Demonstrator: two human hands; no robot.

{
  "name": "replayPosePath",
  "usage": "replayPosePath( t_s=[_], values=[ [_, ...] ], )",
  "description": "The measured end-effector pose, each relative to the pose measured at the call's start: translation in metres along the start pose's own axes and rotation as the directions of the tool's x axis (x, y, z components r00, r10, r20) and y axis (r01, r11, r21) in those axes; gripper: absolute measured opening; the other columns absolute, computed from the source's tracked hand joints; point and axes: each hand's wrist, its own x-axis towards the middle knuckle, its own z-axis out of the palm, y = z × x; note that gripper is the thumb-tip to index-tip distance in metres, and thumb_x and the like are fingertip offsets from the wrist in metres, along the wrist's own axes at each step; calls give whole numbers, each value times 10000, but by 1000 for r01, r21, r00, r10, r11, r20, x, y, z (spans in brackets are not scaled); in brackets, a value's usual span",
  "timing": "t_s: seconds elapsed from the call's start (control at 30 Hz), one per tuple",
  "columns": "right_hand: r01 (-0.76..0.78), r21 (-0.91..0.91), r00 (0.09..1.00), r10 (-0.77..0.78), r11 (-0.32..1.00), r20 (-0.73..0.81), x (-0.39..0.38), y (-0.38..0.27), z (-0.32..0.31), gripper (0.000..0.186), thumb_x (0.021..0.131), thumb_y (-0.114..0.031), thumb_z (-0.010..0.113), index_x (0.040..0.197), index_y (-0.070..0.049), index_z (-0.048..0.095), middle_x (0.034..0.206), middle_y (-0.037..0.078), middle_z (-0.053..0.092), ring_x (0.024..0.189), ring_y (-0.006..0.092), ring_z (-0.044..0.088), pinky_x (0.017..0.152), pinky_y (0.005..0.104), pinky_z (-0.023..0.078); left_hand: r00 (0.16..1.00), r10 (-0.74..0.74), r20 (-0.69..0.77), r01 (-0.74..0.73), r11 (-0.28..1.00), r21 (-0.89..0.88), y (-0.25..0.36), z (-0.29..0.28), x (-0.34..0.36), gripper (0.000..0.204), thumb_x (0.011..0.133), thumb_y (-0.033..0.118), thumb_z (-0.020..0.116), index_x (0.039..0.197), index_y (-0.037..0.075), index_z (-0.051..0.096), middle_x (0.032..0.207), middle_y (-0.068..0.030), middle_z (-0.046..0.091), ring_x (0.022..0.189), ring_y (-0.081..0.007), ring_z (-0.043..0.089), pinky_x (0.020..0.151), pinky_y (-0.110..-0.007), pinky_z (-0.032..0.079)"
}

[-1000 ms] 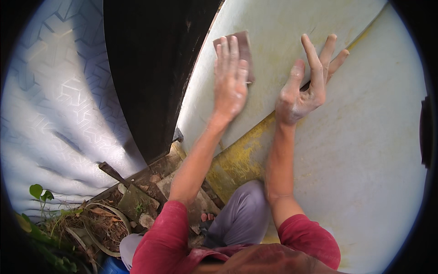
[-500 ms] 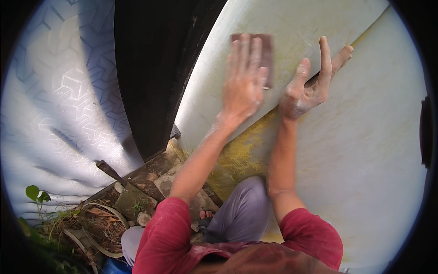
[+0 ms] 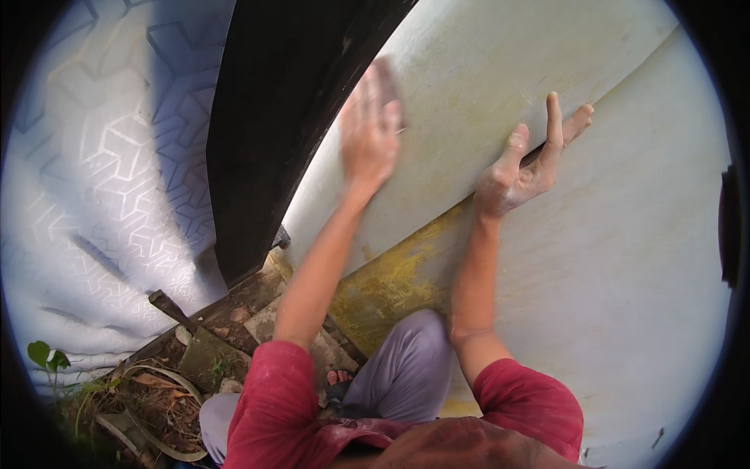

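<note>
My left hand [image 3: 367, 144] lies nearly flat over a brown sheet of sandpaper [image 3: 388, 82], pressing it to a pale, yellow-smudged panel [image 3: 469, 55]. Motion smears its fingers; the sheet shows beyond them and on their right side. At the lower edge of that panel rests my right hand [image 3: 516, 176], dusted with white powder, its thumb and fingers spread apart. Nothing is held in it. Part of its palm is against the edge, where a dark gap shows; some fingers are hidden.
A second pale panel [image 3: 601, 258] overlaps below, with a yellow patch [image 3: 398, 285]. A black board [image 3: 273, 117] stands left of my left hand, beside a patterned silvery sheet [image 3: 101, 187]. Stone slabs, soil and a plant [image 3: 48, 356] lie lower left.
My left hand has slid left with the sandpaper, close to the black board. The right hand stays at the panel edge. The whole view has shifted slightly.
</note>
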Motion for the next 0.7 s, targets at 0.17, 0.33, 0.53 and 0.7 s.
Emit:
replayPosePath(
  t_s=[0.17, 0.33, 0.53, 0.7],
  values=[
    [-17, -37, 1000, 18, 999, 16, 2, -5, 2, 514, 887, 12, 530, 1392, -21, 624, 1678, 221, 274, 1599, 343, 127, 1279, 522, 100, 941, -316, -122, 324, 944, 55, -96, 21, -99, 667, 1116, 447, 173, 1656, 62, 101, 1711, -187, 142, 1582, -371, 130, 1300, -486, 91],
    [-75, -25, 997, 76, 997, 7, -6, -9, 4, 554, 849, 43, 512, 1388, -20, 625, 1673, 216, 291, 1595, 375, 116, 1275, 547, 104, 941, 338, -24, -335, 939, 80, 37, -1, 42, 620, 1118, 395, 311, 1635, 64, 232, 1708, -189, 172, 1577, -381, 155, 1268, -499, 195],
    [-36, -52, 999, 37, 998, 10, -4, -8, 2, 556, 848, 39, 513, 1388, -23, 626, 1672, 220, 292, 1595, 393, 85, 1271, 564, 91, 971, -241, -8, 240, 970, -47, -81, -6, -58, 636, 1105, 433, 324, 1613, 54, 276, 1663, -235, 257, 1556, -356, 222, 1245, -502, 256],
    [-13, -105, 997, 22, 994, 80, -2, -13, 2, 574, 835, 37, 510, 1392, -39, 626, 1668, 229, 297, 1593, 426, 40, 1265, 587, 57, 971, -204, -127, 207, 978, 8, -87, 20, -114, 686, 1101, 438, 329, 1651, 67, 152, 1713, -204, 125, 1590, -375, 78, 1286, -524, 130]
  ],
)
